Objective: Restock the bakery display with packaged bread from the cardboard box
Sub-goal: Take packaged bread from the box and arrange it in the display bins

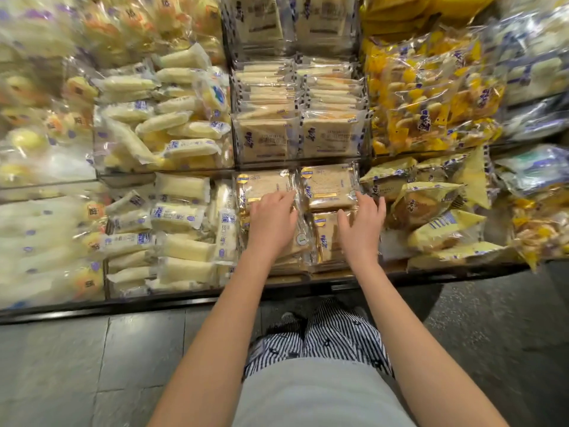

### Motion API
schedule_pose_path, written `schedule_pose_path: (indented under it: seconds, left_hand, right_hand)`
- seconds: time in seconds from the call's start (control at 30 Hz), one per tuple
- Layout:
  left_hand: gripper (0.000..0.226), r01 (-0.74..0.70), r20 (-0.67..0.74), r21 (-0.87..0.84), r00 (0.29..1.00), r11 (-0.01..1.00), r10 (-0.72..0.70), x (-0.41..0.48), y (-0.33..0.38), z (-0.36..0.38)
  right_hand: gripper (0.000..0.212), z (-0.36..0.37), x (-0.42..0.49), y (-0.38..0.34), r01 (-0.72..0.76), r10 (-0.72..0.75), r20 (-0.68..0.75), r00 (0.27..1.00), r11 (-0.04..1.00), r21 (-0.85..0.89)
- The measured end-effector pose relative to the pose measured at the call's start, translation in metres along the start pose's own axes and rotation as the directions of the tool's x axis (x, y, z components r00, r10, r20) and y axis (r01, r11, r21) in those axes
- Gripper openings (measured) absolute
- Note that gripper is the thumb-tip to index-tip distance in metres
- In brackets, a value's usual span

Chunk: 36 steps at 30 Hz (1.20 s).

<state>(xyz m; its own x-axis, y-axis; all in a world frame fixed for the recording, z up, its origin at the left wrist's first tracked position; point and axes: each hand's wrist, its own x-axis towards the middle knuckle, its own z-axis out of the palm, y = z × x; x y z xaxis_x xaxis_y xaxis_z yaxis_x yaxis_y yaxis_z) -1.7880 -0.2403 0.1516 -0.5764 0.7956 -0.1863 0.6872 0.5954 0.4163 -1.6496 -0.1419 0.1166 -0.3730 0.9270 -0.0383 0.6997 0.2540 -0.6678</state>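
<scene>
Both my hands reach into the lower middle compartment of the bakery display (308,280). My left hand (271,220) lies flat, fingers fairly straight, on the left stack of clear-wrapped brown bread slices (261,184). Beside it, my right hand (361,223) touches the right stack (331,186), its fingers spread and slightly bent over the packs. Neither hand visibly grips a pack. No cardboard box is in view.
Pale cream bread packs (181,217) fill the compartment to the left, yellow bun bags (437,217) the one to the right. The upper tier holds more sliced bread (301,131). Dark tiled floor (92,365) lies below the display's black front edge.
</scene>
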Motion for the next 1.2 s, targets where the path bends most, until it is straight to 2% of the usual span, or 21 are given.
schedule_pose_path:
  seconds: [0.07,0.17,0.27,0.4,0.53,0.63,0.77,0.9,1.07,1.2]
  left_hand:
    - [0.057,0.010,-0.006,0.029,1.000,1.000,-0.010,-0.023,0.000,0.017]
    - [0.064,-0.074,0.070,0.104,0.995,0.992,0.067,-0.047,-0.009,0.037]
    - [0.061,-0.148,0.075,0.065,0.987,0.987,0.143,-0.048,-0.022,0.042]
    - [0.059,-0.182,0.045,0.027,0.983,0.983,0.180,-0.047,-0.029,0.043]
    - [0.058,-0.160,0.013,0.054,0.987,0.986,0.160,-0.041,-0.025,0.044]
    - [0.058,-0.128,-0.050,-0.020,0.991,0.992,0.127,-0.039,-0.021,0.041]
    - [0.046,-0.110,-0.204,-0.179,0.976,0.978,0.073,-0.037,-0.009,0.039]
    - [0.044,-0.144,-0.281,-0.281,0.958,0.949,0.062,-0.018,0.026,0.036]
    - [0.039,-0.330,-0.334,-0.227,0.910,0.916,0.245,0.006,0.102,0.046]
    - [0.041,-0.456,-0.318,-0.207,0.868,0.865,0.381,0.007,0.196,0.069]
  right_hand:
    - [0.052,0.006,-0.007,0.001,-0.021,0.021,0.008,1.000,1.000,0.007]
    - [0.046,0.019,-0.022,0.007,0.000,0.000,0.006,1.000,0.998,-0.066]
    - [0.042,0.029,-0.033,0.014,0.040,-0.040,0.007,0.999,0.987,-0.153]
    - [0.052,0.031,-0.035,0.015,0.015,-0.013,0.018,1.000,0.991,-0.129]
    - [0.057,0.024,-0.035,0.011,-0.003,0.004,0.019,1.000,0.997,-0.077]
    - [0.056,0.012,-0.034,0.013,-0.009,0.009,0.015,1.000,1.000,-0.010]
    - [0.053,-0.010,-0.026,0.017,-0.012,0.012,-0.008,1.000,0.999,0.051]
    - [0.051,-0.036,-0.017,0.025,-0.053,0.061,-0.064,0.996,0.993,0.109]
    - [0.051,-0.087,0.001,0.058,-0.134,0.154,-0.098,0.983,0.974,0.184]
    - [0.052,-0.158,0.003,0.118,-0.205,0.260,-0.203,0.944,0.945,0.256]
